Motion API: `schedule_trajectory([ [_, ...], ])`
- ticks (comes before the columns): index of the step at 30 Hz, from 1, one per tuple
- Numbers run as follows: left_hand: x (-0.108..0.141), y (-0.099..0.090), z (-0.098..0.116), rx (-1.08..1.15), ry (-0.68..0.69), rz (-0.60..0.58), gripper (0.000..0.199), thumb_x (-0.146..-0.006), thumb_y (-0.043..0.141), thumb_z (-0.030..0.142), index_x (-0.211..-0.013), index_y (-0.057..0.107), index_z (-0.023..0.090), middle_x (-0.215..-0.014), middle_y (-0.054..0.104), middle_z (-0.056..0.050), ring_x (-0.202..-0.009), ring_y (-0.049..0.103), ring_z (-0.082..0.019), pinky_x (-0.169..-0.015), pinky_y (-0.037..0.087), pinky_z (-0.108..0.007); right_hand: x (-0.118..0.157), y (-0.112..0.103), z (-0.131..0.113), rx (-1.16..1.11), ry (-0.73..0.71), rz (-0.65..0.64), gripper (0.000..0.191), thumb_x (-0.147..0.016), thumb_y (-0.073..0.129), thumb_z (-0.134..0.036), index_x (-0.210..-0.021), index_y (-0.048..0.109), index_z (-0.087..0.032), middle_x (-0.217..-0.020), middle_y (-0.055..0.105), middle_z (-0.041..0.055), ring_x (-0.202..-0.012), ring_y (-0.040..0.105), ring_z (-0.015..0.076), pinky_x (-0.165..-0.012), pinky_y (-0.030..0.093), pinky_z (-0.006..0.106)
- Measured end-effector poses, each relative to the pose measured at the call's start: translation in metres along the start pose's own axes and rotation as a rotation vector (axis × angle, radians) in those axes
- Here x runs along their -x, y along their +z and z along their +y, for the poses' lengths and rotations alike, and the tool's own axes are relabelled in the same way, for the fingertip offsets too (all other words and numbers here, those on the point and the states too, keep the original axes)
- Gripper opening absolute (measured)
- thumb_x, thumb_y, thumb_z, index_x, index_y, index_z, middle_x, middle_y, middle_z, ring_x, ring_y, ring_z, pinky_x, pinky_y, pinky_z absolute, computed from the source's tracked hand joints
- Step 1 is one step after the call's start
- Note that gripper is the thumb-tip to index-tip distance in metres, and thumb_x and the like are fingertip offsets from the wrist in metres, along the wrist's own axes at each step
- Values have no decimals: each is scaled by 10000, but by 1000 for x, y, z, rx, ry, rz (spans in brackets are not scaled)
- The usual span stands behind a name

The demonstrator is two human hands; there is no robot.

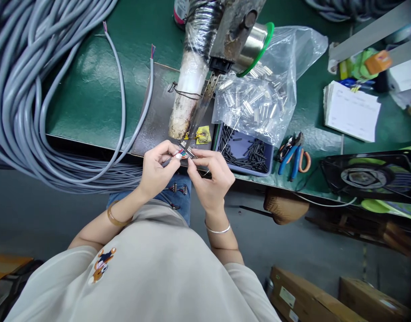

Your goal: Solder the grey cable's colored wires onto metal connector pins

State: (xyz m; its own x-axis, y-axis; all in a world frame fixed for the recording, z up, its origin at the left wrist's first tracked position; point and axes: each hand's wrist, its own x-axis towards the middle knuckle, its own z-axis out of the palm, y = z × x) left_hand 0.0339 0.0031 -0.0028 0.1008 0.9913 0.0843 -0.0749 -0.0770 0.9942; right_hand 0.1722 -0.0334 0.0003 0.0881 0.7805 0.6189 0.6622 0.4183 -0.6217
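Note:
At the table's front edge my left hand [161,167] pinches a grey cable whose thin coloured wires [182,154] fan out at its end. My right hand [210,174] grips a small metal connector [189,151] from the other side, its thumb and fingers closed. Wires and connector meet between my fingertips, right under the tip of a soldering iron [203,105] that hangs down from a clamp. Whether wire and connector are joined is too small to tell. Just behind my fingers lies a yellow sponge [203,135].
Coiled grey cables [20,89] fill the left. A solder spool [259,47] sits beside a plastic bag [259,98] of connectors. Right of my hands are a blue bin [269,156] of black tubes, pliers [294,156], a paper stack [353,112] and a black fan [369,176].

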Motion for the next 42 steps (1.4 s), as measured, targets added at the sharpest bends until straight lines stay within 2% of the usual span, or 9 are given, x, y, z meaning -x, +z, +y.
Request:
schedule_trajectory([
  [9,-2,-1,1,14,78,-18,88,-762,643,136,-692,590,147,-741,643,-13,-638,573,-80,-576,455,-165,-2,-1,-2,38,-56,13,174,-857,712,-60,-867,628,-213,-992,760,31,-878,734,138,-795,607,271],
  [14,-2,-1,3,28,37,-13,90,-749,645,148,-680,588,148,-742,642,-12,-634,563,-79,-573,461,-167,-1,-1,0,135,-158,22,215,-840,695,-42,-844,560,-210,-990,777,59,-852,744,132,-743,597,234],
  [21,-3,-2,3,48,-77,-51,101,-716,640,155,-639,576,146,-692,609,-6,-672,568,-95,-609,477,-179,5,0,6,210,-256,17,191,-866,683,-69,-864,551,-206,-990,786,78,-835,756,130,-730,596,215],
  [24,-1,-3,3,74,-102,-46,97,-709,660,157,-641,593,141,-708,631,-13,-680,583,-95,-614,484,-178,5,-1,6,187,-241,10,189,-869,685,-67,-885,567,-213,-999,785,74,-846,761,142,-731,606,235],
  [26,-1,-4,4,103,-136,-51,97,-700,684,158,-644,607,137,-720,649,-19,-640,574,-82,-580,471,-170,5,-2,5,122,-174,6,173,-878,679,-74,-881,586,-218,-994,782,61,-858,759,151,-735,613,260],
  [30,0,-10,7,203,-308,-119,145,-706,736,235,-657,646,134,-604,614,1,-401,390,-28,-382,279,-169,3,-9,5,-70,80,-102,134,-917,659,-113,-825,625,-204,-883,759,16,-802,735,134,-683,603,254],
  [32,0,-12,8,260,-382,-165,164,-696,750,260,-653,659,131,-567,608,0,-359,357,-24,-356,233,-176,1,-14,5,-116,134,-170,118,-925,664,-131,-828,647,-197,-848,747,3,-742,711,118,-631,582,234],
  [39,4,-14,9,328,-454,-237,125,-657,751,212,-648,665,121,-560,614,-1,-366,380,-26,-357,238,-168,-4,-24,5,-88,-24,-259,70,-919,689,-127,-890,662,-184,-909,748,16,-807,714,105,-611,538,188],
  [42,6,-15,8,323,-465,-261,140,-657,752,218,-645,656,117,-589,635,-20,-370,376,-21,-359,237,-166,-3,-23,5,-82,-28,-273,63,-928,681,-137,-890,658,-183,-893,740,15,-798,710,109,-619,546,196],
])
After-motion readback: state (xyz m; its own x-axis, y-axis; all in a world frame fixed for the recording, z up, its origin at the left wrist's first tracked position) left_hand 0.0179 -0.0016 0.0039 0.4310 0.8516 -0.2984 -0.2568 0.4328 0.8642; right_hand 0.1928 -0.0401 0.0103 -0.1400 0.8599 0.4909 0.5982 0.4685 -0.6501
